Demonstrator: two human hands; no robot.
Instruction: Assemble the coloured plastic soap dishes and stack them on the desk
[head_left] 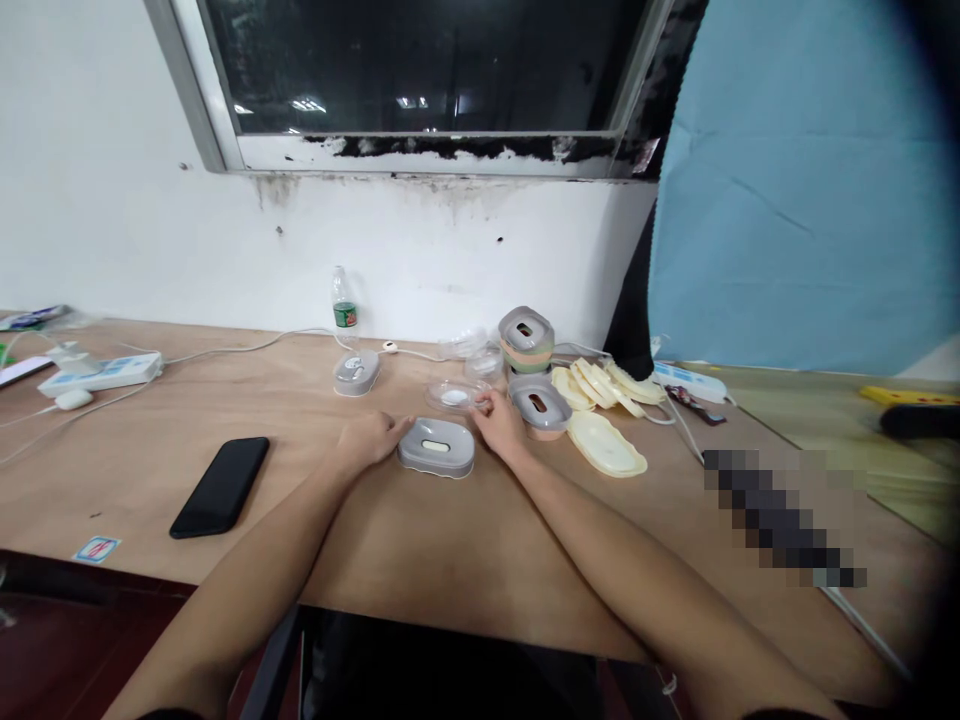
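Note:
A grey oval box with a pale slot in its top (436, 446) lies flat on the wooden table (420, 560) between my two hands. My left hand (369, 438) rests on the table at the box's left end, fingers curled loosely and touching its edge. My right hand (499, 420) sits just past the box's right end, its fingertips pinching the rim of a clear plastic lid (454, 396) that lies behind the box.
A stack of grey-topped boxes (526, 340), another grey box (540, 405) and several cream trays (604, 440) lie to the right. A lone grey box (356, 372), a water bottle (344, 308), a black phone (220, 486) and a power strip (101, 374) lie further left.

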